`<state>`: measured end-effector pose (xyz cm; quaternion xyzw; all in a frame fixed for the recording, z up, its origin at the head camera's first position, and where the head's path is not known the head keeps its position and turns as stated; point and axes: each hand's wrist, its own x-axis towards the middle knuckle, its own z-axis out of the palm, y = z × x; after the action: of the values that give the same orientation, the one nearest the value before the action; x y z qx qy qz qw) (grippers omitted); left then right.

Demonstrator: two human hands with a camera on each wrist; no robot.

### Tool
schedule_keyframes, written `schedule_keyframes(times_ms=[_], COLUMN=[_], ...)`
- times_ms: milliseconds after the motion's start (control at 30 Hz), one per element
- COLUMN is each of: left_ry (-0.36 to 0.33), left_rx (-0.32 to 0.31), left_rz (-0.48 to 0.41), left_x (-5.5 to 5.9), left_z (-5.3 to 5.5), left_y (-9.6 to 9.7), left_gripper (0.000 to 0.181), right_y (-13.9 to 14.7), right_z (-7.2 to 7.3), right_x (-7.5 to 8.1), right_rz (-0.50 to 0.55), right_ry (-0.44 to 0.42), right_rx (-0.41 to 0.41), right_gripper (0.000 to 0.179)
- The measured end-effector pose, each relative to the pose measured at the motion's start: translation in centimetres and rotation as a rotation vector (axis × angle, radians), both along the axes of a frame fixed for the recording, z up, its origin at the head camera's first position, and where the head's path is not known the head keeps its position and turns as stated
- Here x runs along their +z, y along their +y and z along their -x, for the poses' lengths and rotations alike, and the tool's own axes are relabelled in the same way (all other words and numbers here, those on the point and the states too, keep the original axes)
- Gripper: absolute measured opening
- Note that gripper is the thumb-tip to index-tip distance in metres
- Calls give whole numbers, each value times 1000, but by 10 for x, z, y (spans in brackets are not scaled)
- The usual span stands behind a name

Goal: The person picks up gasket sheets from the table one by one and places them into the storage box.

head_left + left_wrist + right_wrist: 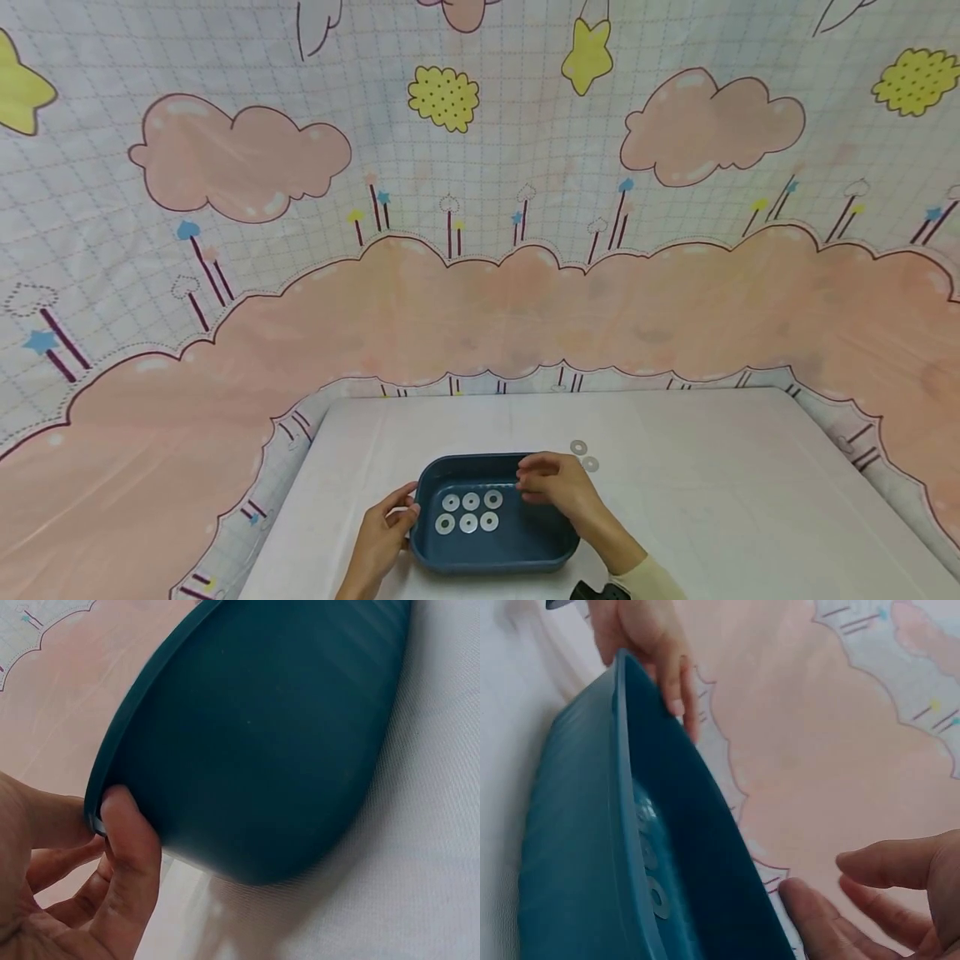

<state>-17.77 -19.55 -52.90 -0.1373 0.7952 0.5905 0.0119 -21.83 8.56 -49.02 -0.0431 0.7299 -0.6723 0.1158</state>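
A dark blue plastic tray point(525, 546) sits on the table. Several flat metal washers point(468, 523) lie inside it in two rows, toward its left half; some of these washers point(657, 896) also show in the right wrist view. My left hand point(380, 531) pinches the tray's left rim; in the left wrist view the thumb of this hand point(124, 870) presses the outer wall. Over the tray's back right rim hovers my right hand point(558, 483), thumb and fingers bent and apart. Nothing shows between the fingers of that hand point(885, 900) in the right wrist view.
Two loose washers point(584, 455) lie on the white tabletop point(712, 483) just behind the right hand. A printed cloth point(480, 325) with clouds and stars hangs behind the table. A black device point(600, 592) shows at the right forearm.
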Motion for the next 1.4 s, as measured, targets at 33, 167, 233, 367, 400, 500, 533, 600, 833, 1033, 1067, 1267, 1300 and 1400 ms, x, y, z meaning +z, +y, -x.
schedule_keyframes(times_ms=[33, 167, 233, 367, 400, 500, 533, 600, 833, 1033, 1067, 1267, 1300, 1400], left_ry=[-1, -3, -6, 0, 1, 6, 11, 11, 8, 7, 6, 4, 5, 9], left_rx=[1, -3, 0, -3, -3, -7, -9, -8, -11, -8, -5, -2, -5, -10], left_rz=[-1, 2, 1, -8, -10, -12, -12, -15, -17, -14, -14, -15, -15, -17], left_x=[0, -1, -1, -1, -1, -1, -1, -1, -2, -2, -2, -2, -2, -2], left_z=[0, -1, -1, -1, -1, -1, -2, -2, 0, 0, 1, 2, 2, 2], left_y=[0, 0, 0, 0, 0, 0, 0, 0, -2, -2, -2, -3, -3, -4], left_gripper=[43, 43, 43, 42, 42, 42, 42, 42, 44, 43, 43, 43, 43, 44], right_y=[2, 10, 14, 24, 27, 35, 38, 43, 64, 81, 84, 99, 101, 106], right_z=[-1, -6, -8, -8, -7, -6, -5, -4, 1, 8, 9, 22, 24, 31], right_x=[2, 7, 9, 11, 11, 11, 10, 8, 0, -7, -8, -20, -22, -28], right_rz=[6, 37, 38, 37, 37, 28, 19, 10, -21, -84, -96, -175, -194, -276], right_ry=[2, 16, 25, 49, 54, 70, 78, 88, 142, 170, 177, 229, 235, 259], right_rx=[-13, -59, -78, -122, -132, -155, -161, -167, -199, -226, -233, -255, -254, -249], right_gripper=[25, 27, 28, 26, 25, 23, 22, 23, 24, 27, 27, 27, 27, 28])
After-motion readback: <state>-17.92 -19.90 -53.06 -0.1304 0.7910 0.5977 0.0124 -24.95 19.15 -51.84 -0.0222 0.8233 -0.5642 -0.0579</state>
